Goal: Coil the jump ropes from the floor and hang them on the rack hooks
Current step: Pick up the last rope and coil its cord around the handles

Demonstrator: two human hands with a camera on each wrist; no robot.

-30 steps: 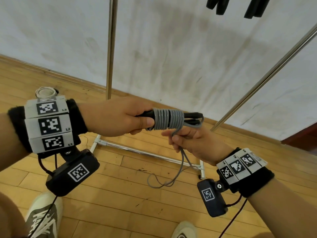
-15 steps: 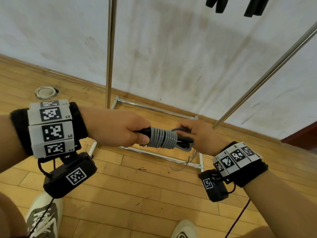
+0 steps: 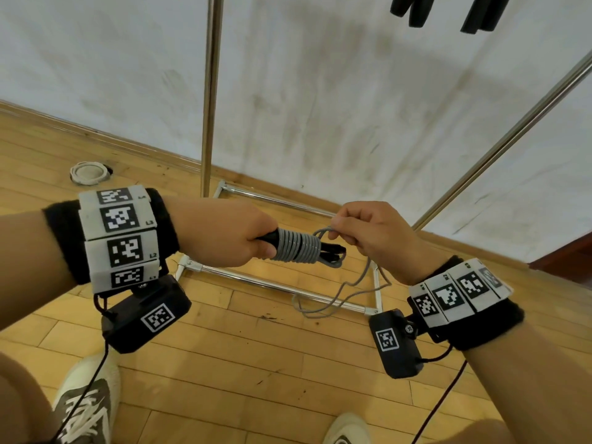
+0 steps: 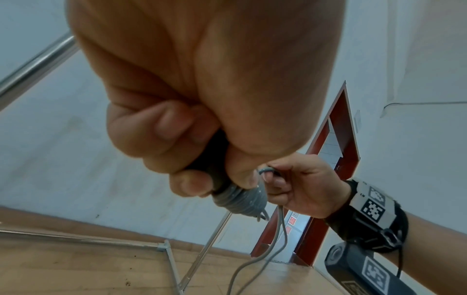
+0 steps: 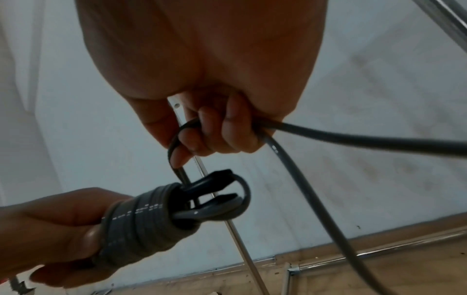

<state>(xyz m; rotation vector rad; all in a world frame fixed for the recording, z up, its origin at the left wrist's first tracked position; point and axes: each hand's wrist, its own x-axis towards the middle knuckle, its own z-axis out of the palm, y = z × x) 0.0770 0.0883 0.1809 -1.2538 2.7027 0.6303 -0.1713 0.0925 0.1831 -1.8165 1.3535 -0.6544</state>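
Observation:
My left hand [image 3: 230,233] grips the black handles [image 3: 331,251] of a grey jump rope, and tight grey coils [image 3: 298,249] are wound around them just past my fist. My right hand [image 3: 365,233] holds the loose grey rope [image 3: 323,233] right of the coils. From that hand the free rope [image 3: 339,299] hangs in a slack loop toward the floor. In the right wrist view the rope [image 5: 353,137] passes through my curled fingers [image 5: 209,131], and the wound coils [image 5: 141,221] sit in the left hand [image 5: 50,229]. The left wrist view shows the coils [image 4: 242,201] below my fist.
A chrome rack stands against the white wall: an upright pole [image 3: 209,91], a slanted pole [image 3: 499,145] and base bars [image 3: 272,283] on the wooden floor. Black handles [image 3: 448,11] hang at the top. A white rope coil [image 3: 88,173] lies at left. My shoes [image 3: 86,402] are below.
My right hand went from below the coil to its far end, then drew back to the right and up with the rope. The slack loop hangs lower again.

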